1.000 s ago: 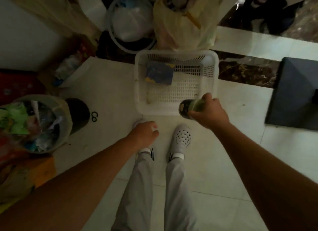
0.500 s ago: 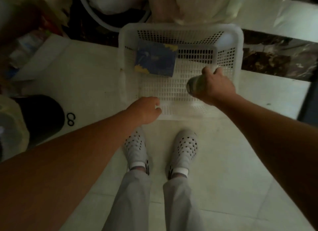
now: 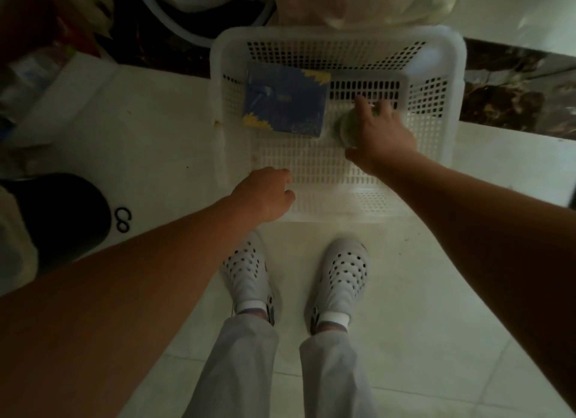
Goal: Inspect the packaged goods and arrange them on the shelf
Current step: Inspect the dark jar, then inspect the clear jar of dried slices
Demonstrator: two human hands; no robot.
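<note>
Can (image 3: 346,128), pale green and blurred, is low inside the white basket (image 3: 455,75) at the upper centre of the frame, just right of a blue packet (image 3: 285,103) lying on the basket's bottom. Right hand (image 3: 380,137) holds it, thumb and fingers curled around its sides. Left hand (image 3: 265,195) is curled at the basket's near left corner; whether it grips the rim cannot be told. 2 white shoes (image 3: 246,271) stand below on pale tiles.

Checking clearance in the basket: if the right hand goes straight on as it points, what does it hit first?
Likely the basket's far wall, just beyond the fingers of the right hand holding the greenish container. The blue packet lies left of that line; depth unclear.
</note>
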